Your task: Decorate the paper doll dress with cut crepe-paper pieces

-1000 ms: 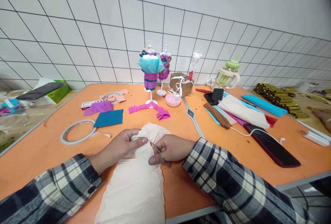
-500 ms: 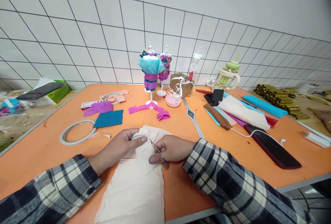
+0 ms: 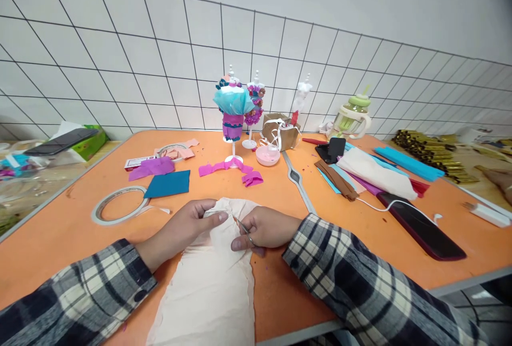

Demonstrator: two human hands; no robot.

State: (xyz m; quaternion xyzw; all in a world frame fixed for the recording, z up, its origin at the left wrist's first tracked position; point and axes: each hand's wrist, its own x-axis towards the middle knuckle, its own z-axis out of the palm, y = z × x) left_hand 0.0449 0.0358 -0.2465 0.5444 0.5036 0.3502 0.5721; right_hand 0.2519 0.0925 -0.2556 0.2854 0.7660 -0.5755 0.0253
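Observation:
A long pale cream sheet of crinkled paper (image 3: 212, 292) lies down the front of the orange table, its far end bunched between my hands. My left hand (image 3: 196, 224) pinches its upper edge between thumb and fingers. In my right hand (image 3: 262, 230) is a small pair of scissors (image 3: 245, 230), fingers closed round the handles and the tips pointing at the paper beside my left thumb. The tips touch or lie very near the paper; whether they are in it I cannot make out.
Decorated dress stands (image 3: 233, 106) rise at the back centre, near a pink bowl (image 3: 268, 155). A tape roll (image 3: 98, 212) and a teal square (image 3: 168, 184) lie left; a phone (image 3: 424, 228), brown strips (image 3: 336, 179) and a bottle (image 3: 352, 117) are right.
The scissors and the fingers of my right hand have shifted very slightly, and the far edge of the paper sits a little lower. My left hand keeps its pinch.

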